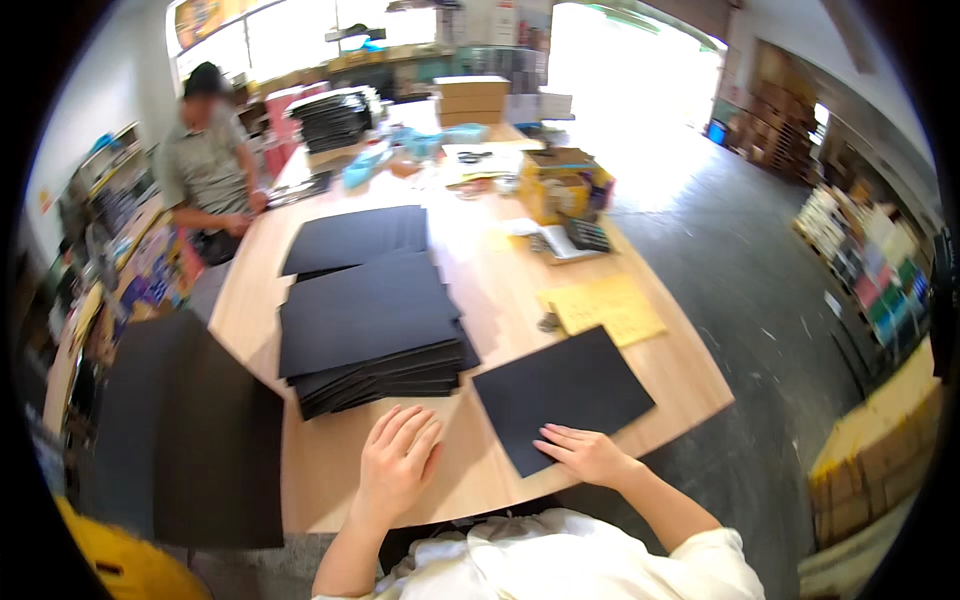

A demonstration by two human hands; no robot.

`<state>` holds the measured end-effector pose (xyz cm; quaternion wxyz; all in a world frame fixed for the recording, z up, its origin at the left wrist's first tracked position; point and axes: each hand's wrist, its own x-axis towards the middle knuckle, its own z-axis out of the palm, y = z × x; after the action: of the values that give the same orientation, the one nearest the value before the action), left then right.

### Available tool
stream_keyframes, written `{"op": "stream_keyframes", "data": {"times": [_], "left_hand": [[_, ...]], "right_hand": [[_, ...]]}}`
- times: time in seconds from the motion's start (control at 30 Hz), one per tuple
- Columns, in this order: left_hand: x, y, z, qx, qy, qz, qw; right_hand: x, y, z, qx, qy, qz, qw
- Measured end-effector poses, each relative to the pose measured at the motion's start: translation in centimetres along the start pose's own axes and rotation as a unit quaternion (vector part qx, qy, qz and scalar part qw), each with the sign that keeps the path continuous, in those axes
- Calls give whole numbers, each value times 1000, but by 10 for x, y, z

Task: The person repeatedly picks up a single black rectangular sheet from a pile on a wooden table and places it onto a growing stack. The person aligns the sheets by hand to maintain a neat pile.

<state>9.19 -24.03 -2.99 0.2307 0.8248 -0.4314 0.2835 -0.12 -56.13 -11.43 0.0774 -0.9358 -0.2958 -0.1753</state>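
A single black sheet (575, 385) lies at an angle on the wooden table's near right part. My right hand (580, 452) rests on its near edge with the fingers stretched out flat. Just in front of a thick stack of black sheets (365, 315), my left hand (398, 458) is held with its fingers extended and nothing in it. The stack's layers are unevenly fanned at the near side. More black sheets (360, 238) lie directly behind it. At the left, a large black panel (190, 430) with a fold line down its middle stands beside the table.
The table (690, 385) has a yellow paper (610, 312), a calculator (587, 235) and a yellow carton (560, 185) on its right side. Farther back are brown boxes (470, 100) and a black pile (330, 120). A person (210, 160) stands at the far left side.
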Motion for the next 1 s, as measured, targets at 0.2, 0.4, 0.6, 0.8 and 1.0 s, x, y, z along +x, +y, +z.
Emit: {"op": "stream_keyframes", "data": {"times": [0.2, 0.4, 0.6, 0.8, 1.0], "left_hand": [[-24, -7, -95, 94, 182, 4, 979], [-109, -4, -182, 301, 391, -97, 864], [-152, -17, -211, 238, 484, -227, 811], [-179, -30, -215, 254, 468, -245, 810], [-186, -43, -213, 258, 411, -237, 842]], "right_hand": [[103, -17, -67, 27, -18, -61, 998], [308, -119, -116, 214, 99, -385, 892], [431, -256, -102, 383, 21, -541, 749], [460, -311, -67, 379, -7, -580, 721], [464, -314, -57, 418, -28, -557, 717]]}}
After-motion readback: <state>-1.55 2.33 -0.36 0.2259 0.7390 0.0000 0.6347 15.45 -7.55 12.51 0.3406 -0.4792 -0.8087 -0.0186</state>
